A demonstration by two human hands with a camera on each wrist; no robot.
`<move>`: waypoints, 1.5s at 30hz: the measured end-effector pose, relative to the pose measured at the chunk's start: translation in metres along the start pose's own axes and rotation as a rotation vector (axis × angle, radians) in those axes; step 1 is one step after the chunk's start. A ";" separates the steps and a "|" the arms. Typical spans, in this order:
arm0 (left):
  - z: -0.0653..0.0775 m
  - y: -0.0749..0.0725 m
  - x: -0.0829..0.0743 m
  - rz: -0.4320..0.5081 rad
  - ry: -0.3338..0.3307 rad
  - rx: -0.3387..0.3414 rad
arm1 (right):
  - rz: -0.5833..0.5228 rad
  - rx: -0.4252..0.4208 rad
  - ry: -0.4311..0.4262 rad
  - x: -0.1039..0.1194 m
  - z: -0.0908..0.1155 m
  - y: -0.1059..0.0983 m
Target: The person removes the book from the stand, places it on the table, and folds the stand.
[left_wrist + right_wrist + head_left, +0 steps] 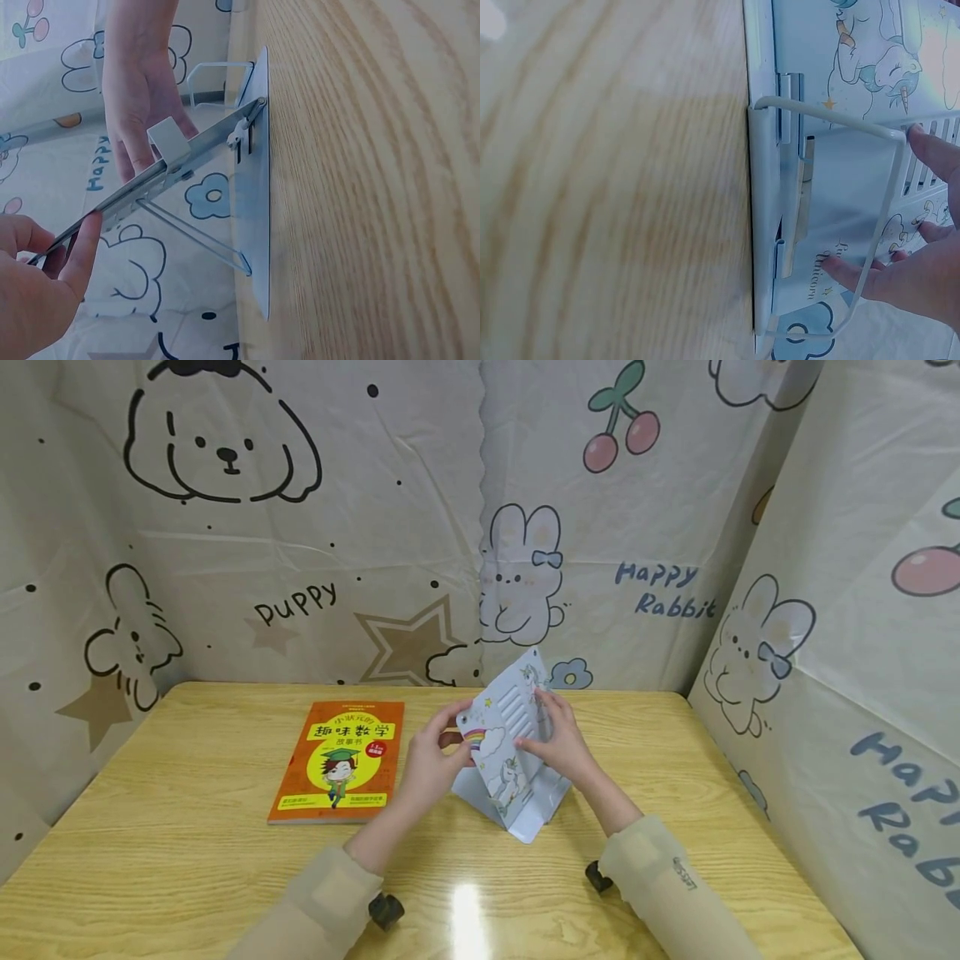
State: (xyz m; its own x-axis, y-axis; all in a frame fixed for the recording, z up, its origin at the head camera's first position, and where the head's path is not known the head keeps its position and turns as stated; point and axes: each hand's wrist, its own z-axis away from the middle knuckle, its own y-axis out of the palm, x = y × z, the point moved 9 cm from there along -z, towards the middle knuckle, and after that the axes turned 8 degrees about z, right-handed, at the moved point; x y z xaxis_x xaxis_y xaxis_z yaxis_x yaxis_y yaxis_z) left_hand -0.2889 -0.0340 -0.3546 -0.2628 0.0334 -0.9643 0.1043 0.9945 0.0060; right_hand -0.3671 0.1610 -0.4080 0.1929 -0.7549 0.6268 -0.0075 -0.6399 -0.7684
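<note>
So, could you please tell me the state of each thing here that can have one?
Unicorn stand: unfolded, panel tilted up from its base, standing on the table.
Wire loop: raised.
Orange book: closed, lying flat, front cover up.
Left hand: pinching the panel's edge.
Right hand: fingers spread, touching the panel.

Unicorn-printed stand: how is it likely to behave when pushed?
The stand probably feels stiff: its panel looks thin but unbent. Pushed, the panel would likely pivot, since it meets the base at a hinge-like joint. Tipping seems unlikely, as the base lies broad and flat on the table.
</note>
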 end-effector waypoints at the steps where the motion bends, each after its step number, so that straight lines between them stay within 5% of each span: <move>1: 0.003 0.001 -0.004 -0.003 -0.003 0.000 | -0.003 0.006 -0.001 0.000 0.000 0.001; 26: 0.014 -0.001 -0.005 0.061 0.025 -0.023 | -0.006 0.052 -0.184 0.011 -0.007 0.006; 45: 0.023 -0.001 -0.010 0.027 0.064 -0.057 | -0.105 0.155 -0.214 0.012 -0.013 0.016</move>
State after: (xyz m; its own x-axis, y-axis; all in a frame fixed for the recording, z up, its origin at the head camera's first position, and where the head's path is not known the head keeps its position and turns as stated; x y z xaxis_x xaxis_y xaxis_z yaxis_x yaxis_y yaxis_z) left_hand -0.2647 -0.0372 -0.3514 -0.3212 0.0649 -0.9448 0.0576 0.9971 0.0489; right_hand -0.3778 0.1403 -0.4112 0.3879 -0.6274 0.6752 0.1706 -0.6711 -0.7215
